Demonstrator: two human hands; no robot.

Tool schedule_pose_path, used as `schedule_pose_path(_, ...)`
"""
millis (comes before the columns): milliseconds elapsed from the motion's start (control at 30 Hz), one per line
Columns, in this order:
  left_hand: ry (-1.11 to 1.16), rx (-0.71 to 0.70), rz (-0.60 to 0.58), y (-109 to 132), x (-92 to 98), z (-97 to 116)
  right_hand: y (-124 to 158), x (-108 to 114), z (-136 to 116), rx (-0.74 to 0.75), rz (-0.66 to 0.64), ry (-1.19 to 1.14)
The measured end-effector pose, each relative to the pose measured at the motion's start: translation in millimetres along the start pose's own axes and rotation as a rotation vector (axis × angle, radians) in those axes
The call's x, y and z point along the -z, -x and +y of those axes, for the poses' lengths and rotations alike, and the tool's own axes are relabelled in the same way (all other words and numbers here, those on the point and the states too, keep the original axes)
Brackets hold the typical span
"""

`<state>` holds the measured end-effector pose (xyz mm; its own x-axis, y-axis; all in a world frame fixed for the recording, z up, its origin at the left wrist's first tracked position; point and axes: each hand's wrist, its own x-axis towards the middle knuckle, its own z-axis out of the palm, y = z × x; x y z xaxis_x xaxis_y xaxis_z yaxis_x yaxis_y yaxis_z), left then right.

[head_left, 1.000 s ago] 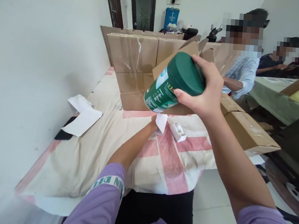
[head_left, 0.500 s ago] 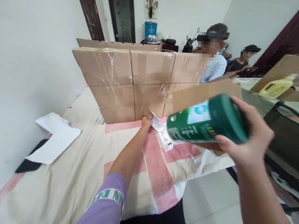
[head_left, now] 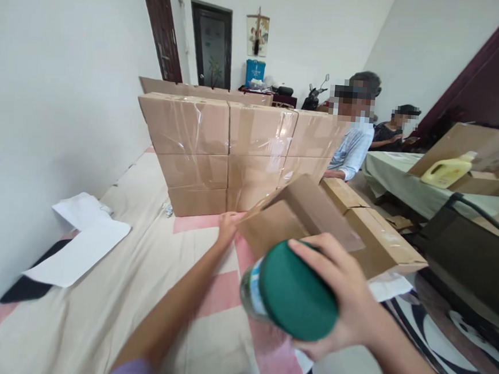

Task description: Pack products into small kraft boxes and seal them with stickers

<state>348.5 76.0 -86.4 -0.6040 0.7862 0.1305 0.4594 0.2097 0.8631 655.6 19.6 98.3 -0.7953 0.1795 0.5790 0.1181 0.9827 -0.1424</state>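
My right hand [head_left: 331, 291] is wrapped round a large green canister [head_left: 299, 292], its round green lid facing me and its blue-and-white label partly visible. The canister is tilted in front of an opened cardboard box [head_left: 268, 223]. At the box's left corner, my left hand [head_left: 228, 224] is closed, with its fingers seeming to grip the cardboard edge; blur hides the exact hold. The box leans with its flap raised over the pink-and-cream cloth [head_left: 219, 294].
Taped cartons [head_left: 187, 147] form a wall at the back of the cloth. More cartons [head_left: 383, 238] lie to the right. White paper sheets [head_left: 83, 243] lie at left. A yellow jug [head_left: 447, 171] stands on the far table beyond a dark chair [head_left: 461, 238]. Two people sit behind.
The canister has swung down and left, turning its lid toward me. The opened box now stands beside my left hand, which has moved left. The printed paper and white device are out of sight.
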Motion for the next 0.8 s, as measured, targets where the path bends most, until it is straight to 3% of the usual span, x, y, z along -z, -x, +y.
schedule_pose_path(100, 0.162, -0.042, 0.035, 29.4, 80.7, -18.5, -15.8, -49.1, -7.9, 0.028, -0.1, -0.1)
schedule_pose_path(200, 0.231, -0.092, 0.097, 74.0, 153.6, -29.6, -32.7, -97.5, -14.3, 0.054, -0.227, -0.127)
schedule_pose_path(300, 0.257, -0.238, 0.049, 126.1, 187.5, -33.1, -48.2, -137.7, -19.9, 0.122, -0.3, -0.096)
schedule_pose_path(367, 0.188, -0.293, -0.106, 158.3, 186.8, -39.4, -53.9, -158.9, -22.6, 0.13, -0.329, -0.092)
schedule_pose_path(433, 0.089, -0.264, -0.195, 184.1, 172.4, -51.3, -53.8, -175.2, -24.1, 0.092, -0.332, -0.136)
schedule_pose_path(567, 0.222, -0.048, -0.028, 210.6, 123.3, -83.0, -38.9, -188.1, -21.4, 0.0, -0.277, -0.274)
schedule_pose_path(667, 0.271, 0.046, 0.126, 213.9, 92.2, -103.5, -20.7, -176.5, -13.9, -0.147, -0.302, -0.384)
schedule_pose_path(733, 0.146, 0.026, 0.181, 214.1, 86.1, -111.2, -7.9, -162.0, -7.3, -0.301, -0.323, -0.414)
schedule_pose_path(800, -0.016, 0.041, 0.204, 215.7, 95.7, -110.6, 3.0, -147.8, -1.0, -0.422, -0.323, -0.337)
